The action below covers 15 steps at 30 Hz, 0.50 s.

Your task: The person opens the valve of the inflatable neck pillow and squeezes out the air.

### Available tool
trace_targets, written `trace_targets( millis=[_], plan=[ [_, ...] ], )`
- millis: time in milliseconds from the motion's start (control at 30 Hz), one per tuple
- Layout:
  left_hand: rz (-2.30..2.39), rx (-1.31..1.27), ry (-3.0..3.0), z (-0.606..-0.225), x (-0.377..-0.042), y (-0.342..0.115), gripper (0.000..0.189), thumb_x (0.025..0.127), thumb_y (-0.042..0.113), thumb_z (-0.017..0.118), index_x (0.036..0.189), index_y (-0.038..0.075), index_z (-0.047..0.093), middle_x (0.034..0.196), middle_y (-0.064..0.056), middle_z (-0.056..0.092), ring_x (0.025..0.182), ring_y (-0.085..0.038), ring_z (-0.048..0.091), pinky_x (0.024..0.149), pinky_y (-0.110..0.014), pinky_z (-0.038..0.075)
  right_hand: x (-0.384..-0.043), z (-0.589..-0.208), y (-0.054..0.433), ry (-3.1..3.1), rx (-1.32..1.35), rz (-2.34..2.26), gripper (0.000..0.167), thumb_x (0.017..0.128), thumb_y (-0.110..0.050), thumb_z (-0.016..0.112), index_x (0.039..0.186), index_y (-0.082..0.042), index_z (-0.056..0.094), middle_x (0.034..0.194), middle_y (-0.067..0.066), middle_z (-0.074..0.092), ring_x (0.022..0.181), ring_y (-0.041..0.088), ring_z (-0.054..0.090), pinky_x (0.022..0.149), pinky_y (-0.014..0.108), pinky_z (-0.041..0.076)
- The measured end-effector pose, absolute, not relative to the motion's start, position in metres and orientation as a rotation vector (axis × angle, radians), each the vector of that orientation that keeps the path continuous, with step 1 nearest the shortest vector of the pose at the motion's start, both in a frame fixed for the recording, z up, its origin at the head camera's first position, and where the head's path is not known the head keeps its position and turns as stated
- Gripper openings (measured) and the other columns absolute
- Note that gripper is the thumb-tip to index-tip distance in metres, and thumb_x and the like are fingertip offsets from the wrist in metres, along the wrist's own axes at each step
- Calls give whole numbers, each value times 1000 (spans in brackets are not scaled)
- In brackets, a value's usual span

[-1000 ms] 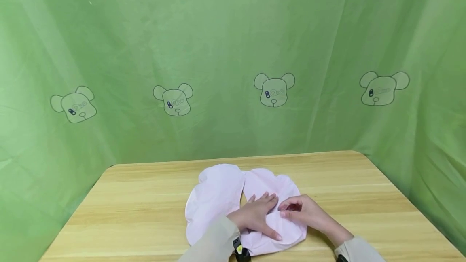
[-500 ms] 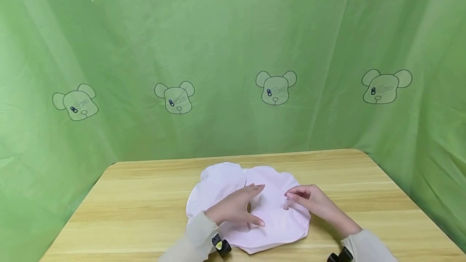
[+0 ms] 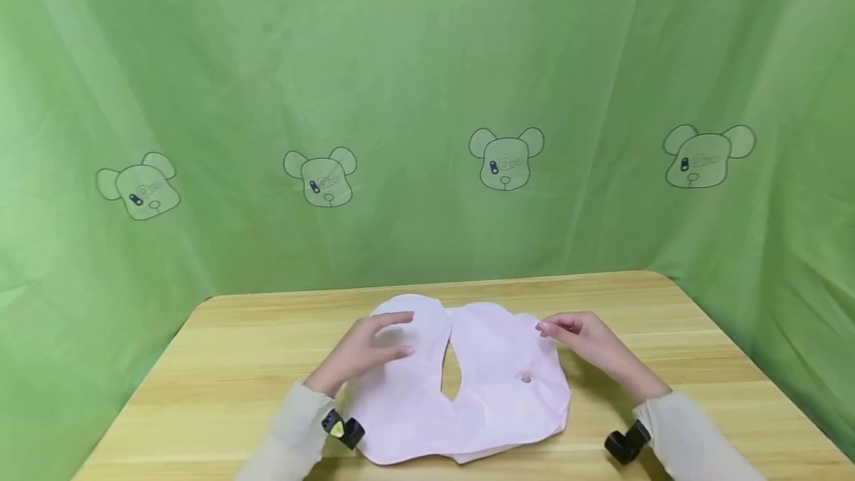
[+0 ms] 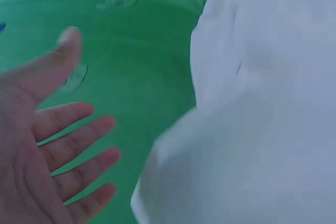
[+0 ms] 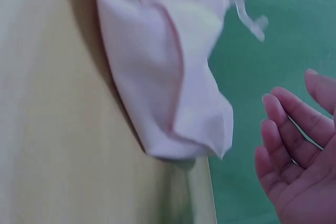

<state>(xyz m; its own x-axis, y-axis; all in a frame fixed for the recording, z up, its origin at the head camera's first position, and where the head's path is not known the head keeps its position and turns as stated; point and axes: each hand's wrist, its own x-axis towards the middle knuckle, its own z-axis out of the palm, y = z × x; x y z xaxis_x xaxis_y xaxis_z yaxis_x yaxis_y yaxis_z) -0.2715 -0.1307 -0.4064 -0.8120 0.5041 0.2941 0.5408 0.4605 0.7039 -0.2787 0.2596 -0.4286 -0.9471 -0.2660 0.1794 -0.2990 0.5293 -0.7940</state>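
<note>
A pale pink inflatable (image 3: 494, 362) with a scalloped edge lies on the wooden table, looking soft and partly flat, with a long opening in its middle. A small clear valve (image 3: 525, 377) stands on its right half; in the right wrist view the clear valve (image 5: 254, 22) sticks out sideways. Over the inflatable's left side is my left hand (image 3: 367, 344), fingers spread, holding nothing. My right hand (image 3: 591, 340) hovers by the upper right edge, its fingers loosely bent; the right wrist view shows the palm (image 5: 302, 156) bare.
The light wooden table (image 3: 681, 370) extends around the inflatable on both sides. Green cloth (image 3: 414, 243) printed with bear heads hangs behind the table and at its sides. A black wrist camera (image 3: 344, 429) is strapped to the left wrist, another black camera (image 3: 626, 442) to the right.
My left hand has lifted off the middle of the inflatable and moved left. My right hand has left the valve area, going up and right. The middle opening now shows fully.
</note>
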Motion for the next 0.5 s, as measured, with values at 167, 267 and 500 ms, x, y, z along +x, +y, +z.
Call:
trace_targets(
  millis=[167, 267, 500],
  plan=[
    [-1403, -759, -2594, -408, -286, -153, 44, 86, 18, 69, 124, 0, 59, 120, -12, 64, 116, -30, 55, 101, -54, 37, -292, -426, 265, -2723, 444, 1357, 34, 96, -28, 54, 108, 1, 67, 105, 15, 69, 99, 27, 63, 88, 39, 50],
    [-1435, -627, -2597, -412, -296, -163, 41, 86, 15, 68, 124, 0, 59, 116, -15, 65, 111, -31, 58, 98, -54, 38, -301, -427, 266, -2720, 411, 1322, 36, 97, -29, 53, 110, 2, 66, 105, 16, 68, 100, 31, 62, 88, 45, 50],
    [-1508, -432, -2612, -426, -312, -178, 38, 87, 10, 67, 122, -3, 59, 113, -21, 65, 106, -36, 59, 95, -51, 42, -321, -435, 263, -2759, 370, 1276, 34, 97, -25, 52, 111, 3, 65, 109, 19, 66, 104, 34, 60, 90, 47, 48]
  ],
)
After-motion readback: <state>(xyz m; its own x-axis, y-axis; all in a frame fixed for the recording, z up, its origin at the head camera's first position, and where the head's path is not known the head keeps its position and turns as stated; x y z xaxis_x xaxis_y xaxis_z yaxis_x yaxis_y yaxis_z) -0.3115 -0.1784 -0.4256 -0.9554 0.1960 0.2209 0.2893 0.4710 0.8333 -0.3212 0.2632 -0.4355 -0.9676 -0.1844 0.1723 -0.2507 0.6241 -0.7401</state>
